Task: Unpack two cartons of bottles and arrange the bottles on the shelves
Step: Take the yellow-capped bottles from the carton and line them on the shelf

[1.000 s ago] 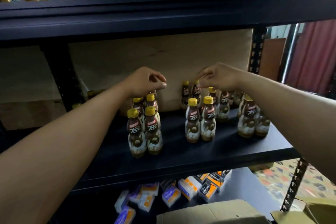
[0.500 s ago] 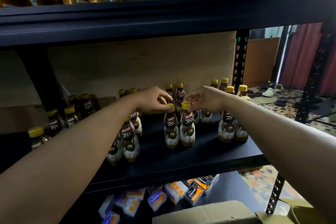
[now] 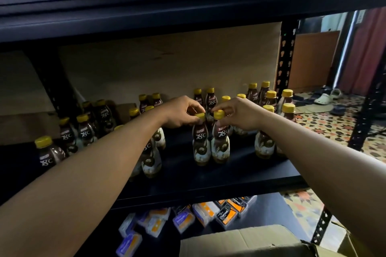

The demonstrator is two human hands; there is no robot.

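I'm seeing yellow caps (image 3: 218,114) topping brown-and-cream bottles (image 3: 220,146) on the blue-black shelf (image 3: 208,177). Under that shelf, orange, purple and white packs (image 3: 205,213) are lying. Right of it, a floor (image 3: 325,123) in orange-and-black floral motifs is showing.

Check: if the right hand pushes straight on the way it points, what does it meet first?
Right hand pinches the yellow cap of a brown plastic bottle. Straight on, leftward and back, it likely meets the left hand gripping the neighbouring bottle; depth unclear.
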